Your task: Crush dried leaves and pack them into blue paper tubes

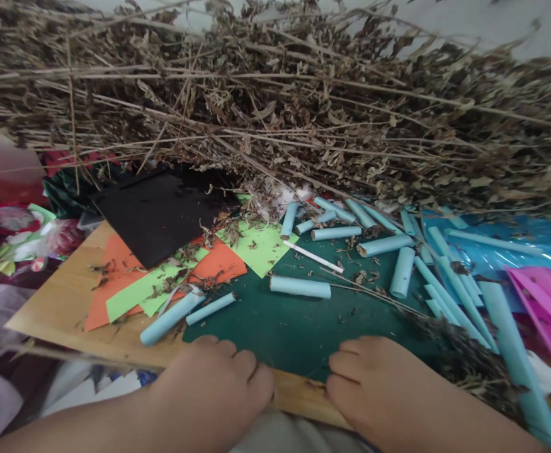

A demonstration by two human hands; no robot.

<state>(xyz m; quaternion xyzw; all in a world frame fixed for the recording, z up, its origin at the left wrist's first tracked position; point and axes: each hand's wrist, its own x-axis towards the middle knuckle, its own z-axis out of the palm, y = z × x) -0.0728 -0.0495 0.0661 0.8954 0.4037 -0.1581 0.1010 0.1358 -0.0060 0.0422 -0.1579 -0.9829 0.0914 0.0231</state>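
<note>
We seem paused, left hand (216,384) and right hand (374,380) curled at the six-o'clock surface (298,393) edge, contents hidden; grasping the twelve-o'clock tube (300,287) would call for uncurling.

Two hands in view: one left hand (216,387), one right hand (379,384)! One black sheet (162,211), one dark green mat (289,333), one slim white stick (315,257). Now the pale blue rolls (300,287), and it's well over a dozen, two at the left end, too many overlapping at the right for an exact figure! Orange paper (232,267), at least two patches; lime-green paper (256,248), at least two pieces; dried stalks (275,113), too tangled to number!
</note>
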